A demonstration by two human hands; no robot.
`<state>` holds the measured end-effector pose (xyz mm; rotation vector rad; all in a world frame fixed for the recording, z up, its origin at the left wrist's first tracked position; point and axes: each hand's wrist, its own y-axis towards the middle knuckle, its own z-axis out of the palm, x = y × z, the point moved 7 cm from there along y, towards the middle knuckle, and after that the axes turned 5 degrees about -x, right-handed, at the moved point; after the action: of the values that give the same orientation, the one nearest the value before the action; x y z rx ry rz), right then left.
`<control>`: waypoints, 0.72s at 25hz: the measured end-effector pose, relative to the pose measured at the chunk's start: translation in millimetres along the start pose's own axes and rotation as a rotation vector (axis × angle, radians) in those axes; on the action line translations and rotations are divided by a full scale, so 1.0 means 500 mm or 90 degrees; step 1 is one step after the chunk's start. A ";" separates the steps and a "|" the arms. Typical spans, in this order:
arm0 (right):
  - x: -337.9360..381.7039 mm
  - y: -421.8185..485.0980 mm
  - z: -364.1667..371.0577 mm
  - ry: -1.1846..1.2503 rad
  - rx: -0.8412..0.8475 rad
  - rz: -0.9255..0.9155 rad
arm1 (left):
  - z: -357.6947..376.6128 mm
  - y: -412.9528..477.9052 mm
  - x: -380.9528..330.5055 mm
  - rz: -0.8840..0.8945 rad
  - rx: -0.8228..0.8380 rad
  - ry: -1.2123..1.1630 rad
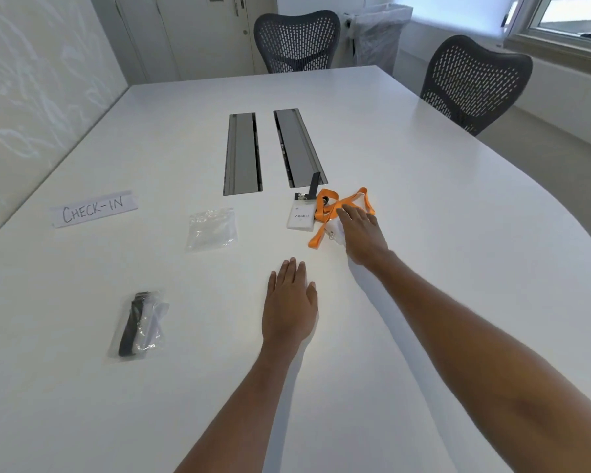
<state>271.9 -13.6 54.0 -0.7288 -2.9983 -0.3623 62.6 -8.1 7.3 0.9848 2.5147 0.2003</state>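
white table (pixel 423 158) below: my right hand (pixel 359 230) lies, fingers straight, over the orange lanyard (pixel 343 201), left hand (pixel 290 302) spread flat; next, i'd say, curl round it.

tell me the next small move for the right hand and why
Probably the right hand should curl its fingers round the lanyard and lift it. That hand is open over the lanyard's tangle and grips nothing, with the badge just beside it. The left hand lies flat on the table, idle.
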 end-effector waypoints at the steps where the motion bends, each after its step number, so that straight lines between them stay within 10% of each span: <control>1: -0.002 0.017 0.004 -0.032 0.033 -0.027 | 0.000 0.000 0.000 -0.002 0.004 -0.003; 6: 0.003 0.047 0.016 -0.110 0.115 -0.113 | -0.003 -0.004 0.001 -0.005 0.006 -0.018; 18: 0.032 -0.072 -0.100 0.084 -0.133 0.029 | -0.020 -0.003 0.001 -0.014 0.007 -0.098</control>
<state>240.1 -49.0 96.1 -0.7544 -2.8425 -0.7013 56.9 -8.5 15.7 0.9398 2.3869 0.1003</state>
